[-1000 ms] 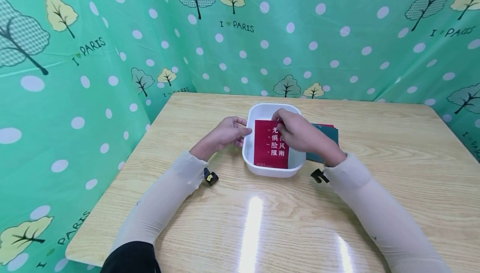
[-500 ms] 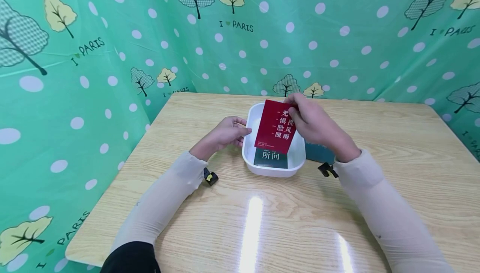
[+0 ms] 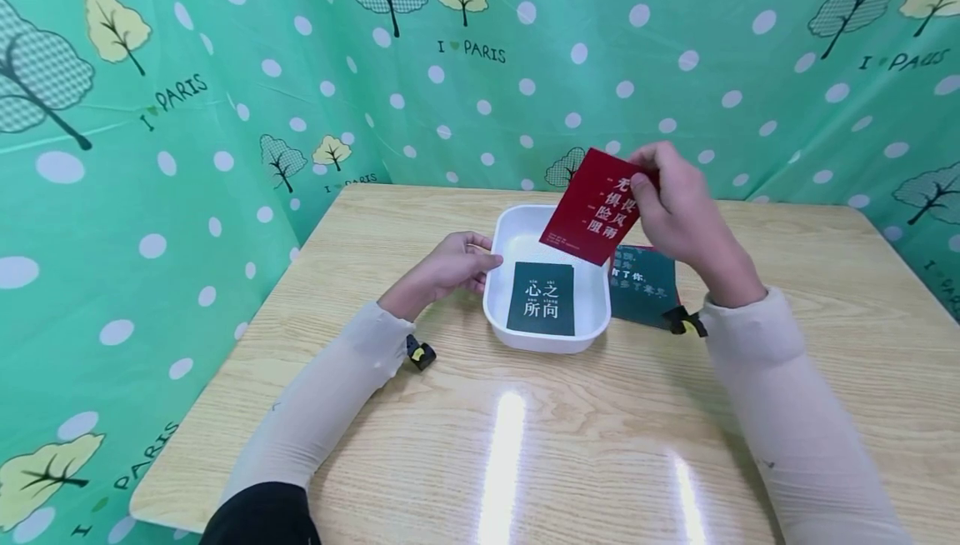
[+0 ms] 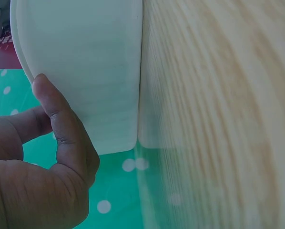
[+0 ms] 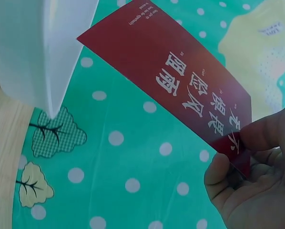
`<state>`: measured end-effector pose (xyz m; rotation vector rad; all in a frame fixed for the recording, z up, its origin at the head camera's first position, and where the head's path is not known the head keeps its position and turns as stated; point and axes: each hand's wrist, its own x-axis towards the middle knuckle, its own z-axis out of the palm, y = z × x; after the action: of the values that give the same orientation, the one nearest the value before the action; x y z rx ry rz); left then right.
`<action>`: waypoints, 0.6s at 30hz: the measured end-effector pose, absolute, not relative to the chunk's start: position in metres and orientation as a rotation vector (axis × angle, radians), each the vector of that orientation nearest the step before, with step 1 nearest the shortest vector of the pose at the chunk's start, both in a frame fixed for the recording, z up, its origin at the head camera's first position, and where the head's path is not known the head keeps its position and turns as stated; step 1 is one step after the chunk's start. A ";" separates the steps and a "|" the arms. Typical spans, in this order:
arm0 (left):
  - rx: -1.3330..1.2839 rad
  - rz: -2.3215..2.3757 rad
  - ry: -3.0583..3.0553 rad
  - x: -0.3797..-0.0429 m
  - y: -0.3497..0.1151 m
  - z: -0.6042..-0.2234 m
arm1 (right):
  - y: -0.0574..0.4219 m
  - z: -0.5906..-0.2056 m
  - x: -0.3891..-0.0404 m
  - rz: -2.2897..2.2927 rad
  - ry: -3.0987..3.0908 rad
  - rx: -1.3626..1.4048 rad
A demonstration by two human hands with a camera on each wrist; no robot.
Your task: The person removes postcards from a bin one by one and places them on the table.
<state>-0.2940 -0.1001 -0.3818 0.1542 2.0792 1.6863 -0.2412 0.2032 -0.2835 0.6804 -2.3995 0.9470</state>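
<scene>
My right hand (image 3: pixel 678 203) pinches a red card (image 3: pixel 588 207) with white Chinese characters by its upper right corner. The card hangs tilted in the air over the right side of a white plastic tub (image 3: pixel 517 337). In the right wrist view, thumb and fingers grip the corner of that card (image 5: pixel 180 81), which bends slightly there. A dark green card (image 3: pixel 542 299) with white characters lies inside the tub. At the tub's left wall, my left hand (image 3: pixel 453 266) holds the rim, and the left wrist view shows a thumb (image 4: pixel 61 119) on the rim of the tub (image 4: pixel 90 71).
Right of the tub, a stack of dark green and red cards (image 3: pixel 643 291) lies on the wooden table (image 3: pixel 420 445). Black wrist mounts (image 3: pixel 422 353) sit by both cuffs. A green dotted curtain (image 3: pixel 480 95) hangs behind the table.
My right hand has lifted the red card out of the tub, up and to the right, uncovering the dark green card beneath. The left hand stays at the rim.
</scene>
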 end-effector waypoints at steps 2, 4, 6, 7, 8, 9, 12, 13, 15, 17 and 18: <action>0.157 1.689 2.077 -0.294 -0.100 -0.382 | 0.210 -0.282 -0.242 0.952 -2.385 0.642; 0.159 1.692 2.077 -0.295 -0.100 -0.383 | 0.218 -0.280 -0.244 0.957 -2.381 0.584; 0.158 1.690 2.079 -0.295 -0.100 -0.383 | 0.227 -0.279 -0.245 0.961 -2.393 0.512; 0.159 1.689 2.078 -0.295 -0.100 -0.384 | 0.232 -0.278 -0.246 0.969 -2.402 0.472; 0.158 1.688 2.078 -0.295 -0.100 -0.384 | 0.237 -0.277 -0.246 0.973 -2.417 0.431; 0.157 1.687 2.077 -0.295 -0.100 -0.384 | 0.241 -0.277 -0.247 0.982 -2.433 0.392; 0.152 1.688 2.073 -0.295 -0.100 -0.384 | 0.255 -0.274 -0.248 0.988 -2.489 0.293; 0.151 1.689 2.073 -0.295 -0.100 -0.384 | 0.259 -0.274 -0.249 0.991 -2.505 0.271; 0.149 1.691 2.074 -0.295 -0.100 -0.384 | 0.266 -0.274 -0.250 0.989 -2.545 0.225; 0.147 1.691 2.076 -0.296 -0.100 -0.383 | 0.273 -0.275 -0.252 0.979 -2.584 0.185; 0.147 1.691 2.077 -0.296 -0.100 -0.384 | 0.276 -0.276 -0.252 0.976 -2.601 0.167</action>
<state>-0.2956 -0.1000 -0.3837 0.1472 2.0770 1.6911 -0.2524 0.2763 -0.2755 0.1674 -2.6008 0.9763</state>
